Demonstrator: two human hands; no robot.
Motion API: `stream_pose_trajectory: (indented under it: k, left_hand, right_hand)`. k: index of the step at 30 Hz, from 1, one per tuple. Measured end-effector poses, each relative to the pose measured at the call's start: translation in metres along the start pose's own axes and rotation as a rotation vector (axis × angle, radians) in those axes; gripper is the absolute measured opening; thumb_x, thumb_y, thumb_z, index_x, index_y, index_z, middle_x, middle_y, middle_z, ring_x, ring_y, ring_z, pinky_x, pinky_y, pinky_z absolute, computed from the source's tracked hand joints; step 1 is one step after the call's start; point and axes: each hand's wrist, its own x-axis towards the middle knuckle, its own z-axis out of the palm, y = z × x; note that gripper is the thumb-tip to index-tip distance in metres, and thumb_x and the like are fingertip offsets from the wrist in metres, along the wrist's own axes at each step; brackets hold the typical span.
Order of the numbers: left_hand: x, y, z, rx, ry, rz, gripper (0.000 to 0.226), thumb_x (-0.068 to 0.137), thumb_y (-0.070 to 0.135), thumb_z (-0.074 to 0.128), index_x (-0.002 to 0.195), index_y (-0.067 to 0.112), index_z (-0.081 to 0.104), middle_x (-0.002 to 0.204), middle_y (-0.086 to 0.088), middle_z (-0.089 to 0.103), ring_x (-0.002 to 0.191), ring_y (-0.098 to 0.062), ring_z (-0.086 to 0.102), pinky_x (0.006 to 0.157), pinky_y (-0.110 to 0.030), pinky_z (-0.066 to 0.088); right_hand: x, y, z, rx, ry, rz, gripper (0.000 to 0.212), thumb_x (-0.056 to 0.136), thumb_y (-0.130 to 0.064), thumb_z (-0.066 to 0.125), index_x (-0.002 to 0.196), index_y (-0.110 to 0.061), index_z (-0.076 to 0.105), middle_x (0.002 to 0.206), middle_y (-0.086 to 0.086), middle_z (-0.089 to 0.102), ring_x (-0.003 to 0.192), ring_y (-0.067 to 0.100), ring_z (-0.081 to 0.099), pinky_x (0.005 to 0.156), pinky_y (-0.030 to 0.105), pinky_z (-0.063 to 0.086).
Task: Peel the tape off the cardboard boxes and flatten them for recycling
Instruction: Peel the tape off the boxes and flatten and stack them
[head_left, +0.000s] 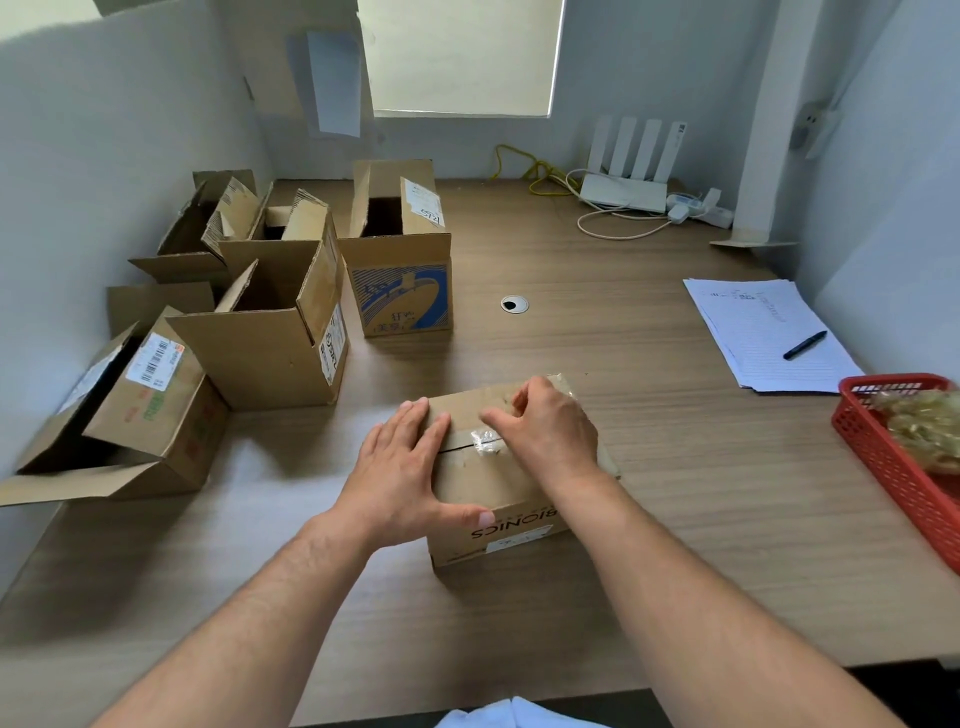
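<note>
peel step. i see sealed box (498, 488) at 6 o'clock, open boxes (270, 332) at 10. left hand (402, 462) flat, pressing lid. right hand (545, 426) curled over seam tape (485, 440), grip unclear. next: lift tape edge, pull along seam.

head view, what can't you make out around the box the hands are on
Head view:
Tape on the box: the right hand covers its far end; its grip is unclear.
Red basket: cut by the right edge, contents blurred.
Papers: writing too small.
</note>
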Motion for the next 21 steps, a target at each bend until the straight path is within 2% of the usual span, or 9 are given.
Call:
stream_pose_trajectory:
  k: [3, 6, 8, 10, 12, 15, 17, 19, 21]
  left_hand:
    - [0.000, 0.001, 0.000, 0.007, 0.005, -0.001, 0.154, 0.027, 0.107, 0.008, 0.156, 0.022, 0.001, 0.162, -0.001, -0.013, 0.147, -0.015, -0.018, 0.119, -0.037, -0.007]
    - [0.000, 0.002, 0.000, 0.016, 0.006, -0.002, 0.155, 0.026, 0.107, 0.006, 0.156, 0.021, 0.002, 0.162, -0.002, -0.011, 0.147, -0.016, -0.016, 0.118, -0.036, -0.006]
    - [-0.002, 0.003, -0.001, 0.019, 0.009, -0.001, 0.153, 0.028, 0.106, 0.007, 0.156, 0.021, 0.002, 0.162, -0.001, -0.011, 0.147, -0.015, -0.016, 0.118, -0.036, -0.006]
    - [-0.003, 0.002, -0.001, 0.021, 0.008, -0.001, 0.152, 0.030, 0.106, 0.008, 0.156, 0.021, 0.003, 0.162, -0.001, -0.010, 0.147, -0.015, -0.016, 0.118, -0.036, -0.007]
    - [-0.002, 0.001, -0.001, 0.026, 0.008, 0.001, 0.150, 0.031, 0.106, 0.009, 0.156, 0.021, 0.002, 0.162, -0.001, -0.010, 0.147, -0.015, -0.016, 0.118, -0.036, -0.007]
    - [-0.003, 0.002, -0.001, 0.020, 0.008, -0.004, 0.147, 0.034, 0.105, 0.013, 0.155, 0.022, 0.002, 0.162, -0.001, -0.011, 0.147, -0.015, -0.016, 0.118, -0.037, -0.007]
    - [-0.003, 0.003, -0.001, 0.022, -0.006, -0.011, 0.144, 0.037, 0.103, 0.017, 0.155, 0.023, 0.000, 0.162, 0.000, -0.012, 0.147, -0.014, -0.017, 0.118, -0.036, -0.008]
    - [-0.003, 0.003, -0.002, 0.027, -0.011, -0.013, 0.143, 0.038, 0.103, 0.018, 0.155, 0.023, 0.000, 0.162, 0.001, -0.013, 0.147, -0.014, -0.018, 0.118, -0.036, -0.008]
    - [-0.003, 0.003, -0.002, 0.030, -0.009, -0.013, 0.143, 0.038, 0.103, 0.018, 0.155, 0.024, 0.000, 0.162, 0.001, -0.013, 0.147, -0.014, -0.018, 0.117, -0.036, -0.008]
  right_hand:
    - [-0.009, -0.004, 0.007, -0.184, -0.028, -0.205, 0.048, 0.082, -0.053, 0.061, 0.113, -0.017, 0.055, 0.116, 0.003, 0.059, 0.112, 0.024, 0.052, 0.087, 0.032, 0.040]
    - [-0.016, -0.001, 0.022, -0.297, 0.074, -0.381, 0.033, 0.086, -0.033, 0.060, 0.112, -0.013, 0.055, 0.114, 0.007, 0.056, 0.110, 0.026, 0.049, 0.090, 0.034, 0.038]
    - [-0.017, 0.000, 0.028, -0.295, 0.127, -0.424, 0.019, 0.078, -0.016, 0.068, 0.094, -0.009, 0.060, 0.093, 0.009, 0.062, 0.089, 0.028, 0.059, 0.073, 0.033, 0.046]
    - [-0.019, 0.000, 0.030, -0.269, 0.158, -0.477, 0.025, 0.059, -0.006, 0.078, 0.074, -0.010, 0.058, 0.068, 0.006, 0.060, 0.061, 0.025, 0.060, 0.049, 0.027, 0.045]
    - [-0.018, 0.003, 0.029, -0.267, 0.155, -0.508, 0.027, 0.057, -0.001, 0.078, 0.071, -0.010, 0.057, 0.061, 0.005, 0.059, 0.052, 0.024, 0.059, 0.044, 0.025, 0.041]
    - [-0.014, 0.005, 0.019, -0.155, 0.122, -0.388, 0.014, 0.087, -0.005, 0.057, 0.100, -0.007, 0.055, 0.088, 0.011, 0.065, 0.080, 0.030, 0.064, 0.065, 0.031, 0.044]
    - [-0.007, 0.006, 0.010, 0.022, 0.067, -0.219, 0.024, 0.093, -0.011, 0.051, 0.116, -0.010, 0.044, 0.097, 0.010, 0.065, 0.091, 0.028, 0.062, 0.074, 0.031, 0.042]
    - [-0.002, 0.008, 0.006, 0.145, 0.052, -0.106, 0.026, 0.091, -0.010, 0.055, 0.115, -0.012, 0.044, 0.096, 0.009, 0.066, 0.091, 0.027, 0.062, 0.073, 0.029, 0.042]
    - [-0.001, 0.010, 0.007, 0.154, 0.061, -0.091, 0.013, 0.090, -0.010, 0.055, 0.103, -0.013, 0.055, 0.096, 0.007, 0.066, 0.092, 0.025, 0.061, 0.072, 0.026, 0.041]
